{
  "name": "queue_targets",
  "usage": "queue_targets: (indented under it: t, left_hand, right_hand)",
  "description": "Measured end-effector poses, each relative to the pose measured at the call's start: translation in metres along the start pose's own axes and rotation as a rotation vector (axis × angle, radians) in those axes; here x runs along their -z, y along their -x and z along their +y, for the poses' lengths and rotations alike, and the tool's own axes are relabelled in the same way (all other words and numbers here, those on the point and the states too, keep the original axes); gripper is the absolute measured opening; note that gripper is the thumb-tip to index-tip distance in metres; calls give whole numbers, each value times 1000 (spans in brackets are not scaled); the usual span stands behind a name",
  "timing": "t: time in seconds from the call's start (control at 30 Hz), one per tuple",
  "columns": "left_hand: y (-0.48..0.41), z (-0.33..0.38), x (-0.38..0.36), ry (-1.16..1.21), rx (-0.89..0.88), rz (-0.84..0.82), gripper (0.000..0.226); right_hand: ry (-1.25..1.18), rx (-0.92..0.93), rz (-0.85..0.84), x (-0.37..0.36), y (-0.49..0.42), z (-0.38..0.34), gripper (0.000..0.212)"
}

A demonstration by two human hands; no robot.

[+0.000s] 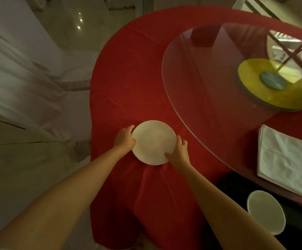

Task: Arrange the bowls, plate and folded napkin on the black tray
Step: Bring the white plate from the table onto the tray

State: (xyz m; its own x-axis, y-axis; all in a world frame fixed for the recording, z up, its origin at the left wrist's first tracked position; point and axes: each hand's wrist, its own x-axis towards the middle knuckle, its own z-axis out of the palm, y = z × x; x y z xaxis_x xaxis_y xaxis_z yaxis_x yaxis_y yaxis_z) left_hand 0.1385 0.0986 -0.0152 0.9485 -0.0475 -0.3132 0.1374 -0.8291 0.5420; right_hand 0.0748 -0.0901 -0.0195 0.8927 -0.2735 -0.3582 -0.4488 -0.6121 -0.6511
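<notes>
A person's two bare arms reach over a round table draped in a red tablecloth (128, 78), seen from above. The left hand (124, 138) grips the left rim of a white plate (152, 141), thumb on top and fingers curled round the edge. The plate lies near the table's near-left edge, on the cloth. The right hand (180, 150) holds the plate's lower right rim, thumb pressed on the upper face, fingers tucked beside the edge. Beyond, toward the table's middle, a glass turntable (200, 73) rests on a yellow disc base (274, 87). A folded white napkin (287, 159) lies at the right, partly on the glass edge and partly on the cloth. Below it, off the table's near-right edge, a black tray (236, 184) carries a white bowl (265, 212); a second pale rim at the frame's lower right corner is too cropped to identify. White-covered chairs (29, 78) stand on the left, on a pale floor.
</notes>
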Motion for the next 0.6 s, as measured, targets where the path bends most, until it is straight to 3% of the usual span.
queue_targets:
  t: [0.17, 0.5, 0.6]
  left_hand:
    - [6, 15, -1, 88, -27, 26, 55]
    - [38, 99, -5, 218, -66, 85, 54]
    - [101, 162, -40, 243, -180, 52, 51]
  right_hand:
    - [-9, -22, 46, 14, 0, 7, 68]
    - [-105, 48, 141, 102, 35, 22, 66]
    - [-118, 54, 266, 164, 94, 77, 65]
